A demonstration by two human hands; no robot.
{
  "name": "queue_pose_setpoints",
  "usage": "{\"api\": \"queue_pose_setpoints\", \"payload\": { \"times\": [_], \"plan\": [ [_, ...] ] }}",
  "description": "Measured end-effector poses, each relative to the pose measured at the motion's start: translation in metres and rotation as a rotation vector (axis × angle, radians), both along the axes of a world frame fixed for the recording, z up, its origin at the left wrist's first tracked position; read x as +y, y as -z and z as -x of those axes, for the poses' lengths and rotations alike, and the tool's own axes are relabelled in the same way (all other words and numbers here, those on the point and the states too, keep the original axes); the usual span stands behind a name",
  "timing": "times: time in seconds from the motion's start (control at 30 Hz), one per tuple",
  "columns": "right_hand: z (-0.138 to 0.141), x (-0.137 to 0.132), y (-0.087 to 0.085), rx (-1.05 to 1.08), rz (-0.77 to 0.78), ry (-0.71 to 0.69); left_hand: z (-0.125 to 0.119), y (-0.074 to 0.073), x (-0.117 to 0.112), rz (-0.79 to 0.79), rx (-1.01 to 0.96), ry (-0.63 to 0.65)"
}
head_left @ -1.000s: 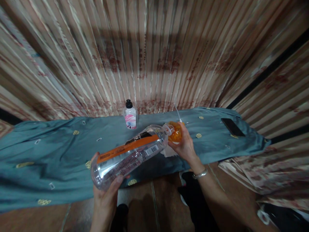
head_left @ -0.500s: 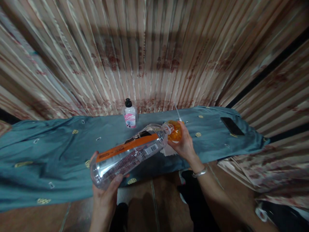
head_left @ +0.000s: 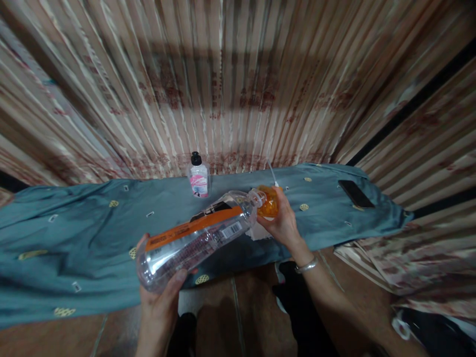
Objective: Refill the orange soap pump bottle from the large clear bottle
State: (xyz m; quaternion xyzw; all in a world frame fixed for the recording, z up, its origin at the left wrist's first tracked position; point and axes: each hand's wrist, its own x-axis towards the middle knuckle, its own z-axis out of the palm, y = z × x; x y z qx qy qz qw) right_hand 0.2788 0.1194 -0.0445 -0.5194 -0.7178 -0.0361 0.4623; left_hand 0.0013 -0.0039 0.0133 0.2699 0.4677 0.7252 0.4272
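My left hand point(head_left: 163, 292) is wrapped around the base of a large clear plastic bottle point(head_left: 201, 240) with an orange and silver label. The bottle lies tilted, its open neck pointing right and slightly up. In my right hand point(head_left: 282, 220) is a small container of amber-orange stuff point(head_left: 267, 202), its mouth close against the large bottle's neck; whether they touch I cannot tell. Behind the bottle, partly hidden, lies something clear with a black label. A pale crumpled piece, like tissue or cloth point(head_left: 257, 231), shows below the necks.
A small clear bottle with black cap and pink label point(head_left: 200, 183) stands at the back of the teal cloth point(head_left: 92, 218). A thin white tube point(head_left: 272, 173) rises behind my right hand. A dark phone point(head_left: 356, 193) lies at the right. A pleated curtain point(head_left: 238, 99) hangs behind.
Almost nothing differs. The whole view has shifted slightly, and both hands keep the bottle and the amber container in the same pose.
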Motion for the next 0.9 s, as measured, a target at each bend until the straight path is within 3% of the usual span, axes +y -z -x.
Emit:
{"api": "queue_pose_setpoints", "payload": {
  "times": [0.9],
  "plan": [
    [0.0000, -0.0005, 0.0003, -0.005, 0.007, 0.018, -0.0005, -0.0006, 0.0020, -0.001, 0.017, -0.018]
  ]
}}
